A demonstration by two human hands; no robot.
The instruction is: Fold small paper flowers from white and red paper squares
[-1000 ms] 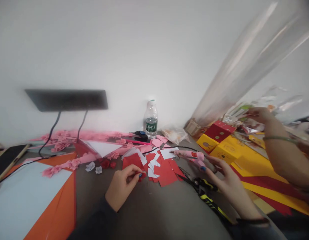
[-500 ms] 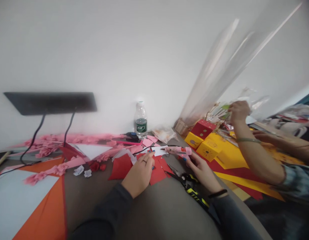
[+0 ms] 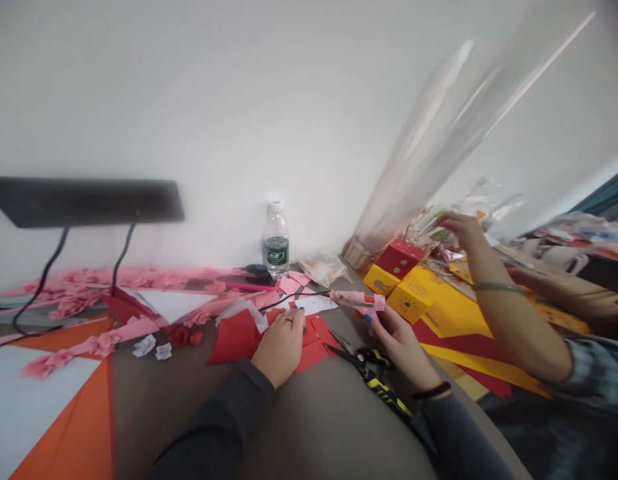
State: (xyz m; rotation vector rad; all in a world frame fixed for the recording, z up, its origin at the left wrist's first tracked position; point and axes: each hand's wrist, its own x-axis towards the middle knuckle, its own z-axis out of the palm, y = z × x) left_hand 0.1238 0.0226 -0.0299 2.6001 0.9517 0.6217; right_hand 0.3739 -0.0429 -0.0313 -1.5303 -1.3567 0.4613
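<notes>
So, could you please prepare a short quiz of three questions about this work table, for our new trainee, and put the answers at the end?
1. Which hand holds the pink glue gun?
2. True or false: the bottle stands upright.
3. Choose the correct option. The scissors are:
a) fully closed
b) open, with the blades apart
c) in the left hand

Key:
1. The right hand.
2. True.
3. b
</notes>
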